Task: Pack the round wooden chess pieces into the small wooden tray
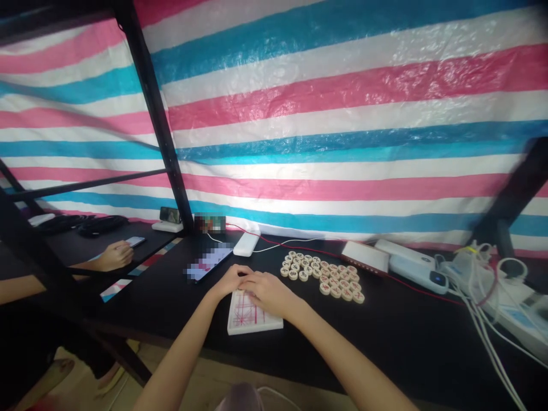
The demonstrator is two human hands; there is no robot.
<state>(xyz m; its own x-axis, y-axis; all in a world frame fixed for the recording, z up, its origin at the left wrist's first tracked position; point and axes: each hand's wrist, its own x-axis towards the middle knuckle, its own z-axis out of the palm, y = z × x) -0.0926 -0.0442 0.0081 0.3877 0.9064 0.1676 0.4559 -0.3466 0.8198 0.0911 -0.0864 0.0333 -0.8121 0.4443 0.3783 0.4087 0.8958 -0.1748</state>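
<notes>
Presently, head view: round game pieces (315, 273) lie right of the flat white case (252, 319) on the desk (342, 342), a phone (212, 262) to its left, cables (477, 322) at far right; case contents hidden; left hand (233, 279) and right hand (268, 292) meet, fingers bent, over its far edge, pinch not determinable

Left fingers (240, 270), right fingers (252, 281) over a white board (244, 314)
</notes>
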